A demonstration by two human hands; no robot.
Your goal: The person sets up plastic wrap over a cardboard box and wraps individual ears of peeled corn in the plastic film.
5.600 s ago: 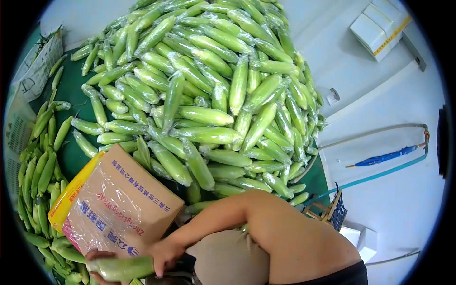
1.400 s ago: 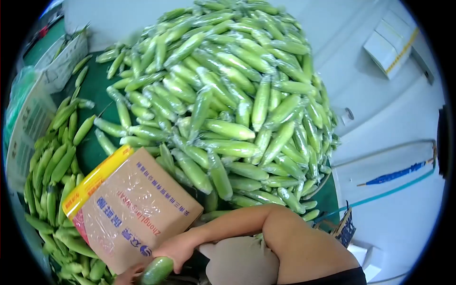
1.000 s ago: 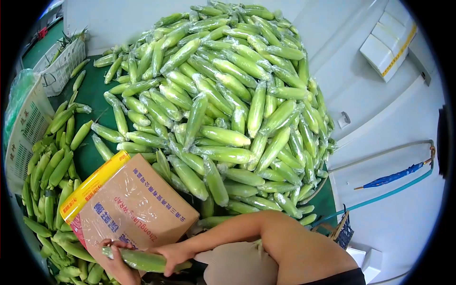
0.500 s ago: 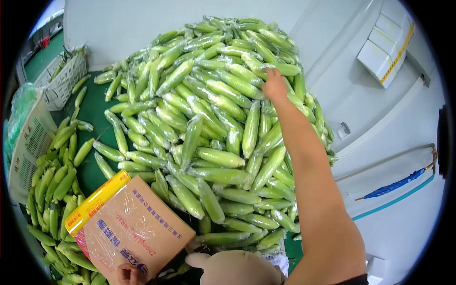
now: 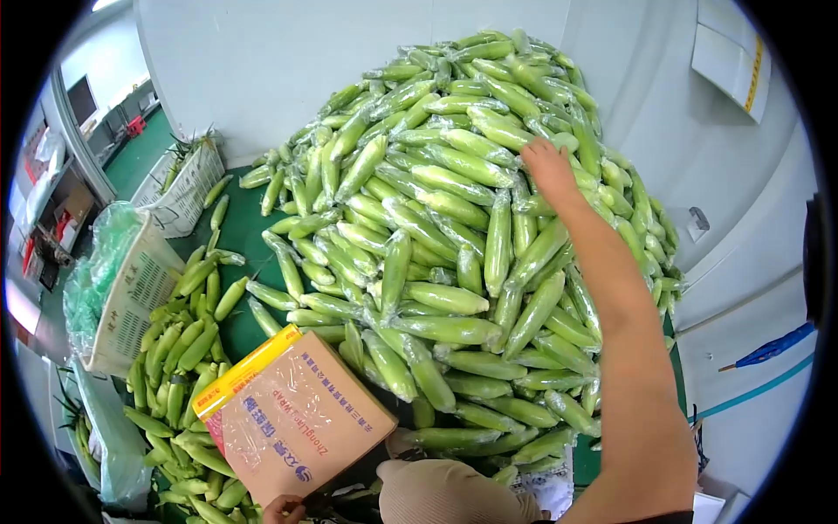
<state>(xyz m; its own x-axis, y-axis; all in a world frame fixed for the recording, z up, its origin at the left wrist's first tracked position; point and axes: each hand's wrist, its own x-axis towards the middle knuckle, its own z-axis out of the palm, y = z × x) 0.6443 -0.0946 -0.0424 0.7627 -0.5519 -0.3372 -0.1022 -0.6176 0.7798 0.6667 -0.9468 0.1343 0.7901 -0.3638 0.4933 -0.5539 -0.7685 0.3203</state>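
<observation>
A large heap of green ears of corn in clear plastic wrap (image 5: 445, 253) fills the middle. My right hand (image 5: 550, 168) reaches to its upper right, fingers bent round a wrapped ear of corn (image 5: 566, 141), mostly covered by the hand. At the bottom edge my left hand (image 5: 284, 509) is curled close to the lower corner of a brown cling wrap box (image 5: 297, 419); whatever it holds is hidden. A yellow strip (image 5: 244, 371) runs along the box's upper left side. Unwrapped ears of corn (image 5: 188, 349) lie left of the box.
White crates (image 5: 140, 297) stand at the left, one with green plastic bags (image 5: 100, 262). A beige cap (image 5: 454, 493) covers the bottom middle. Pale walls (image 5: 288, 70) rise behind the heap. A blue umbrella (image 5: 777, 345) is at the right.
The view has swung left, so the scene sits further right and more of the room shows. My right hand has shifted slightly left over the heap. The left hand stays near the box.
</observation>
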